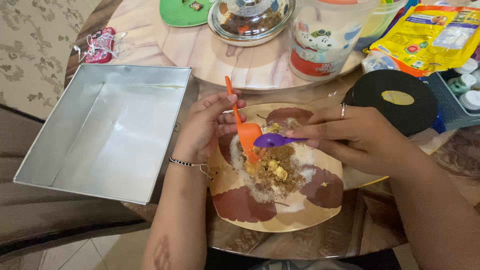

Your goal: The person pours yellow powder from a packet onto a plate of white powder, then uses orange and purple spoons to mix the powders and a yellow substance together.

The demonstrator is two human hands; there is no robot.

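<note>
A: Head view, single frame. Left hand: state of grip?

B: Closed on the orange spoon. Thumb and fingers pinch the handle, which points up and away; the bowl points down into the food pile.

A: Right hand?

B: Grip closed on the purple spoon. Fingers stretched along the handle, ring on one finger. Its bowl lies sideways, touching the orange spoon's bowl just above the pile.

A: Location of the pile?

B: On the plate, cream with dark red leaf shapes, near the front edge of the round surface. Pile is brown crumbs over white grains, with yellow lumps. Both spoons meet over its upper left part.

A: Wrist detail?

B: Beaded bracelet on the left wrist, loose thread hanging from it.

A: Surroundings, left side?

B: Square metal baking tin, inside bare, just beside the plate and touching the left forearm side. It overhangs the surface edge. Beyond it, a red phone with white earphones lying over it.

A: Far side?

B: Raised round turntable carrying a glass lidded dish, a clear plastic jug with cartoon print, and a green plate, partly cut off by the frame.

A: Right side?

B: Black round lid with a yellow oval centre, behind the right hand. Yellow packet above it. Blue basket with small white-capped jars at the frame edge; contents of the jars cannot be told.
</note>
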